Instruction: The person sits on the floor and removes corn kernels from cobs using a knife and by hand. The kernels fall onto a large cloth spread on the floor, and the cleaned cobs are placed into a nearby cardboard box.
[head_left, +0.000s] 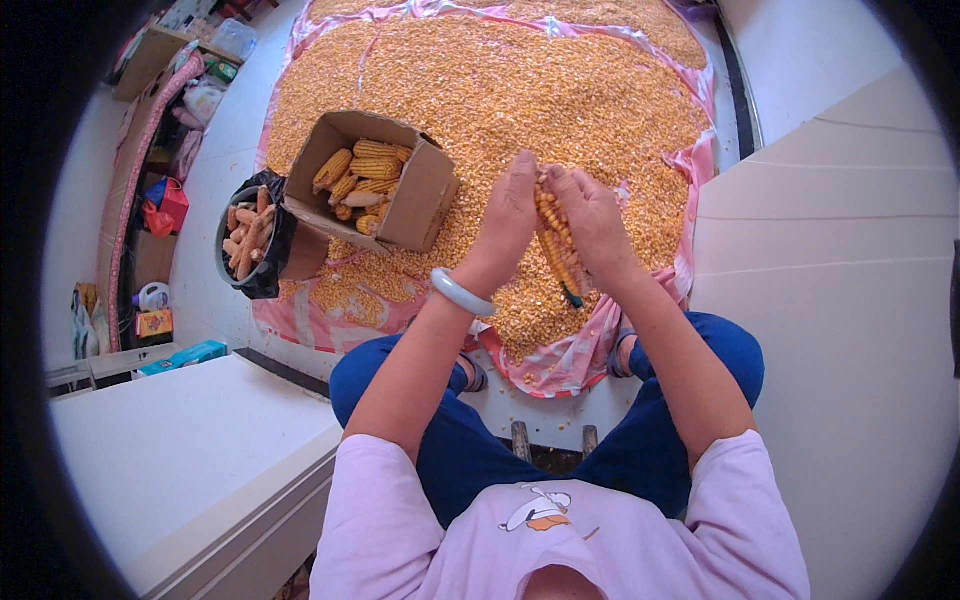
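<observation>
An ear of corn, partly stripped of its kernels, is held between both hands over a wide spread of loose kernels. My left hand grips its upper end from the left; a pale bangle circles that wrist. My right hand closes round the ear from the right, thumb near its tip. Below the ear a small dark green object shows, partly hidden. Loose corn kernels cover a pink and white cloth. To the left, a cardboard box tilts on the kernels with several yellow ears inside.
A bin lined with a black bag, holding several bare cobs, stands left of the box. A white cabinet top is at the lower left, a pale panel at the right. Shelves with bags and bottles line the far left.
</observation>
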